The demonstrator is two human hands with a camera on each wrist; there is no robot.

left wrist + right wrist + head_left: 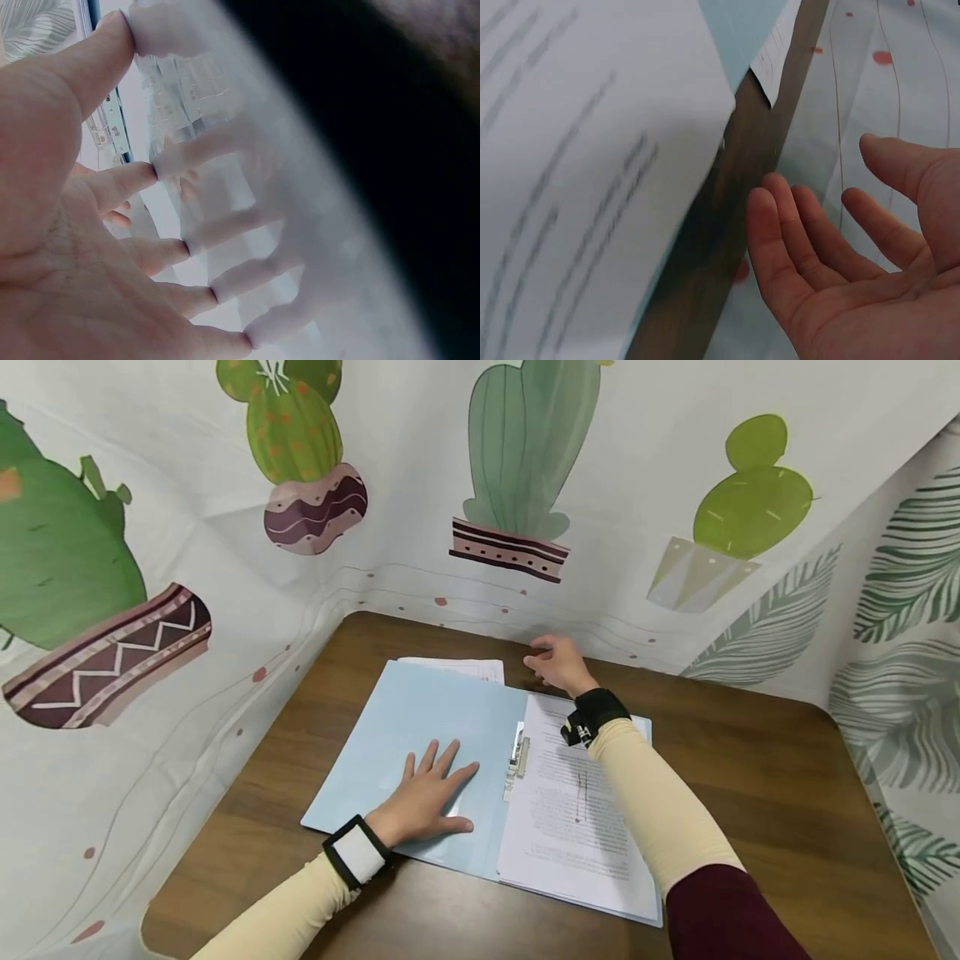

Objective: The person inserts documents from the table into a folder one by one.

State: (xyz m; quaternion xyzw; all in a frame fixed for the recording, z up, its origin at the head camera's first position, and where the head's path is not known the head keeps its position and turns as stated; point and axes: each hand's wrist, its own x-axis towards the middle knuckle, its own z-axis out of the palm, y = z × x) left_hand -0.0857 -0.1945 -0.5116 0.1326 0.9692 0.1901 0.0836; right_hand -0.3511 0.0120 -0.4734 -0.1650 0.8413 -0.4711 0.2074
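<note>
Folder: one pale blue card folder [420,727] is lying opened flat on the brown wooden table [750,760], near the back corner, its left cover spread out and its right half carrying paper.

Left hand: the left hand [423,797] is pressing palm-down on the folder's open left cover, fingers straight and spread, gripping nothing; judging by the flat pressure, it is keeping the cover from swinging shut and the folder from sliding. The left wrist view is showing the spread fingertips [146,174] touching the glossy surface.

Right hand: the right hand [558,662] is hovering just past the folder's far edge, beside the cactus-printed cloth backdrop [525,485]; its fingers [780,240] are relaxed and slightly curved, holding nothing and touching nothing that shows.

Papers: one stack of white printed sheets [577,810] is sitting on the folder's right half, apparently fastened by one metal clip [517,760] along the spine. One further white sheet [465,667] is poking out from under the left cover's far edge.

Wrist bands: two black bands, one on each wrist, over cream sleeves.
</note>
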